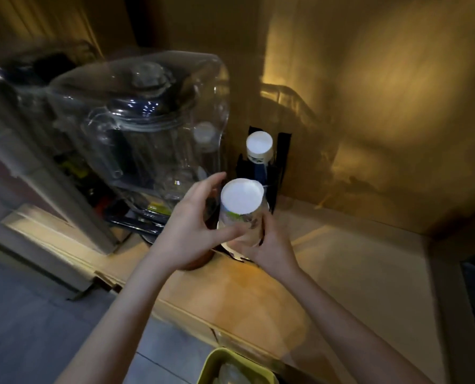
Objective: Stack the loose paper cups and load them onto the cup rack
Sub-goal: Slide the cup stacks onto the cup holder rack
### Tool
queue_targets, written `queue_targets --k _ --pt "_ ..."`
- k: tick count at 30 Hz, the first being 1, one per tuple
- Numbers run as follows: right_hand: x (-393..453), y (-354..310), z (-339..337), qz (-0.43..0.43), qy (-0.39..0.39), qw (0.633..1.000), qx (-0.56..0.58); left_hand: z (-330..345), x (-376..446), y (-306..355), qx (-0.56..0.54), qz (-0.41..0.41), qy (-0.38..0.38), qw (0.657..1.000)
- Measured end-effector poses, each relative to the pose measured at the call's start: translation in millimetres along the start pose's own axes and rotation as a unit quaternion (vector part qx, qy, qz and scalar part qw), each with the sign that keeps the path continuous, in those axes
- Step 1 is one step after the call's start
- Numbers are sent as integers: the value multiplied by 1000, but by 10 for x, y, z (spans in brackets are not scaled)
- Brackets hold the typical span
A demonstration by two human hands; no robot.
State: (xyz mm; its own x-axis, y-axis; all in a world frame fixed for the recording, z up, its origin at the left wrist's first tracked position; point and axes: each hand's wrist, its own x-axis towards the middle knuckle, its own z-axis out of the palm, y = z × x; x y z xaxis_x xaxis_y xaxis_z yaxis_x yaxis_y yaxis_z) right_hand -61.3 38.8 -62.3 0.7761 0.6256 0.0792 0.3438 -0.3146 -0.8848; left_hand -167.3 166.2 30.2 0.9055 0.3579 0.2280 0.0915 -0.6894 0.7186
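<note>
An upside-down stack of paper cups (241,202), white base up with a green print on its side, is gripped between both hands above the wooden counter (258,289). My left hand (194,231) wraps its left side, thumb across the front. My right hand (269,242) grips the lower right side. Behind it, in the corner, stands the black cup rack (282,151) with another inverted cup stack (259,146) in it. The lower rim of the held cups is partly hidden by my fingers.
A large clear water jug (147,126) on a dispenser stands to the left, close to my left hand. A dark round object (200,259) sits under my left wrist. A yellow-green bin (236,367) is at the bottom edge. Walls close the corner behind and to the right.
</note>
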Motion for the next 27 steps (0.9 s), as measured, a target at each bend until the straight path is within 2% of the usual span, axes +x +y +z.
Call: queue_targets --k 6,11,18,27 --pt "66 168 2 32 -53 997 -38 158 85 -10 96 12 9 995" --pt "89 169 113 36 -62 996 -46 237 95 -344 95 -6 -9 995" --pt "78 99 70 -54 -6 995 -88 519 160 -575 84 -44 -45 994" --pt "90 145 59 -25 -30 988 -150 738 189 -727 97 -53 -89 990"
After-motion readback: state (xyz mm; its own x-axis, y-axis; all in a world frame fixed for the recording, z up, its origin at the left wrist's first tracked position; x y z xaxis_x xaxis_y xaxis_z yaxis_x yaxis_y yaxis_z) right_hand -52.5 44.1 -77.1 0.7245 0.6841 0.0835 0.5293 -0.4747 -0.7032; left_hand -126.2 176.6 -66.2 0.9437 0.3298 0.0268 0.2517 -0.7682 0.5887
